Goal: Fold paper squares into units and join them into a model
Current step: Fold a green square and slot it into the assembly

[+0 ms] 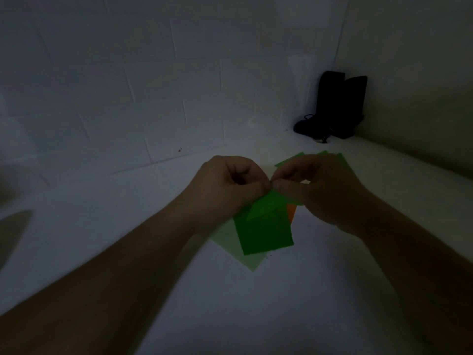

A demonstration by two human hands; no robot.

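Green paper (266, 231), partly folded with a triangular flap turned down near its top, is held above the white desk (153, 226) in the middle of the view. Around it, more green sheets (291, 160) lie on the desk beyond the hands, their corners showing past the right hand's knuckles. A pale green sheet (238, 248) lies flat under the held paper, its corner poking out toward the viewer, and an orange sheet (291, 212) shows as a narrow strip just beside the held paper's right edge. At the back right corner, where the tiled wall (128, 85) meets the side wall, dark upright objects (337, 103) stand with a cord trailing in front (the dim light hides what they are).

Both forearms reach in from the lower corners and cover much of the near desk. The left hand (227, 185) has its fingers curled and its thumb pinching the top edge of the green paper. The right hand (320, 190) meets it fingertip to fingertip, likewise pinching that top edge, so the paper hangs below and between the two hands.
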